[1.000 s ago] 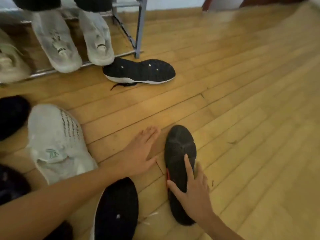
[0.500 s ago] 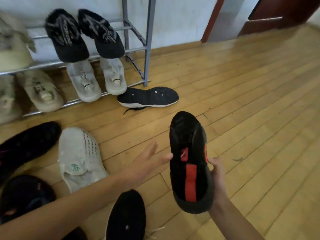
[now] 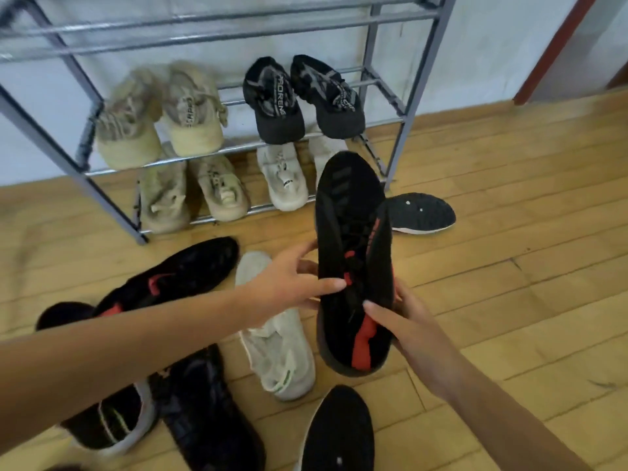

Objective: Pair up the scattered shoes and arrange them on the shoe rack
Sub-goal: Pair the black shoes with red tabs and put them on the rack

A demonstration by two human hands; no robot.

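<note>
Above the floor (image 3: 509, 266), the right hand (image 3: 404, 321) holds the heel end of a black and red shoe (image 3: 350, 215), fingers curled round it. The left hand (image 3: 289, 283) pinches its side, thumb on top. A white shoe (image 3: 275, 358) lies on the floor under them. The shoe rack (image 3: 238, 35) stands behind.

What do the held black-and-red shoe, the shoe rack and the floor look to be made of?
The black-and-red shoe looks like matte knit or mesh textile, going by its fuzzy upper and red trim. The shoe rack appears to be grey metal tubing with a dull sheen. The floor looks like glossy wooden boards, with grain and plank seams; laminate is possible.
</note>
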